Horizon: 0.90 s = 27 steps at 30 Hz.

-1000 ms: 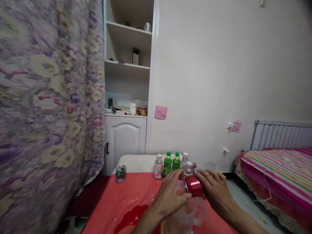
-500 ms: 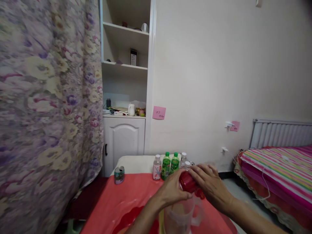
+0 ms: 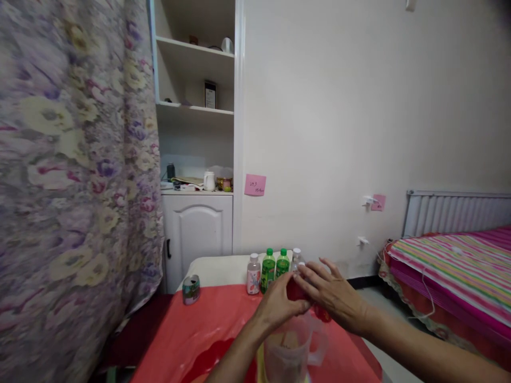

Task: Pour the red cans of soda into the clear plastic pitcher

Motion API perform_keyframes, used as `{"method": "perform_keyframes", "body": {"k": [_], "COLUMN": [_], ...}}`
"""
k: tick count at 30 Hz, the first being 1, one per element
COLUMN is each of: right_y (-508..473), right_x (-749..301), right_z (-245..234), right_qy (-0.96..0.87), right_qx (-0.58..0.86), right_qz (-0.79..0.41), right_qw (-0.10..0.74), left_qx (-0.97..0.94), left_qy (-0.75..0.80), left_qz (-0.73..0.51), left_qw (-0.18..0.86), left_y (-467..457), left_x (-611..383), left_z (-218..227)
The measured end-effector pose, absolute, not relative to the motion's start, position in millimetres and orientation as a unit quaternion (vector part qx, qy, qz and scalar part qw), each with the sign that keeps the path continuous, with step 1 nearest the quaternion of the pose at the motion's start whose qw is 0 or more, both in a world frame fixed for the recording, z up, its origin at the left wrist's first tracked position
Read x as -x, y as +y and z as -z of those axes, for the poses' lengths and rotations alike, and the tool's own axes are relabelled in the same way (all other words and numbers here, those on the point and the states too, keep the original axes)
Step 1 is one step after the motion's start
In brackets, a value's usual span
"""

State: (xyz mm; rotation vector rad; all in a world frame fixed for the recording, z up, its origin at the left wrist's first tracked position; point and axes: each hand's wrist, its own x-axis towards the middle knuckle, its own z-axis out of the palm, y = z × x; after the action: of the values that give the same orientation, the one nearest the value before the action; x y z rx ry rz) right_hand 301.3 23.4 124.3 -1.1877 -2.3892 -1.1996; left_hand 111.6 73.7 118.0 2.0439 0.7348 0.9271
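Note:
My left hand [image 3: 276, 303] is closed around a red can [image 3: 295, 290], which is held tilted over the table. My right hand [image 3: 328, 291] lies across the can's upper end, its fingertips on it and one finger lifted; its thumb is hidden. Beneath the hands stands a clear plastic pitcher [image 3: 285, 354] with its handle to the right. Just right of the can, another red item [image 3: 322, 314] shows partly behind my right hand. Behind are two green-capped bottles [image 3: 268, 270] and a white-capped pink-labelled bottle [image 3: 253, 275].
A green and pink can [image 3: 191, 290] stands at the left of the red-covered table [image 3: 215, 314]. In front is a red tray or bowl [image 3: 207, 361], partly covered by my left forearm. A clear bottle [image 3: 296, 257] stands at the back. A bed [image 3: 459, 266] is at the right.
The view has shifted slightly to the right. Both hands still hold the red can over the pitcher; my right fingers now cover more of the can and one has lifted.

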Motion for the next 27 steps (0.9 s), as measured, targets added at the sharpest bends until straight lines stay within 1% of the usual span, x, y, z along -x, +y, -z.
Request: {"method": "perform_keyframes", "body": {"k": [3, 5, 9, 12, 15, 17, 20, 24, 27], "right_y": [19.2, 14.7, 7.3, 7.1, 10.6, 14.1, 19.8, 23.0, 20.1], "right_x": [-301.3, -301.7, -306.2, -312.1, -314.6, -313.1, -308.1, -299.1, -292.7], "right_z": [-128.6, -130.7, -134.6, -137.5, -137.9, -136.0, -131.8, -130.3, -130.8], "right_qy": [-0.828, -0.834, -0.82, -0.797, -0.76, -0.736, -0.723, -0.713, -0.713], "right_qx": [0.409, 0.429, 0.474, 0.489, 0.511, 0.519, 0.509, 0.51, 0.522], "right_qz": [0.365, 0.317, 0.187, 0.066, -0.081, -0.139, -0.164, -0.181, -0.157], "right_qw": [0.115, 0.143, 0.261, 0.349, 0.393, 0.411, 0.438, 0.445, 0.441], "left_qx": [-0.799, -0.797, -0.788, -0.783, -0.779, -0.776, -0.772, -0.772, -0.771], "left_qy": [0.305, 0.315, 0.333, 0.331, 0.317, 0.307, 0.296, 0.294, 0.308], "left_qz": [-0.382, -0.389, -0.395, -0.399, -0.403, -0.405, -0.409, -0.413, -0.417], "left_qw": [0.349, 0.337, 0.335, 0.344, 0.361, 0.373, 0.385, 0.384, 0.371], "left_y": [73.6, 73.4, 71.8, 69.6, 68.4, 68.5, 69.5, 68.6, 63.8], "left_x": [-112.1, -111.7, -109.5, -107.8, -107.1, -106.6, -104.5, -97.0, -87.5], "left_z": [-116.8, -115.2, -113.2, -112.8, -109.8, -105.6, -98.3, -93.6, -93.8]}}
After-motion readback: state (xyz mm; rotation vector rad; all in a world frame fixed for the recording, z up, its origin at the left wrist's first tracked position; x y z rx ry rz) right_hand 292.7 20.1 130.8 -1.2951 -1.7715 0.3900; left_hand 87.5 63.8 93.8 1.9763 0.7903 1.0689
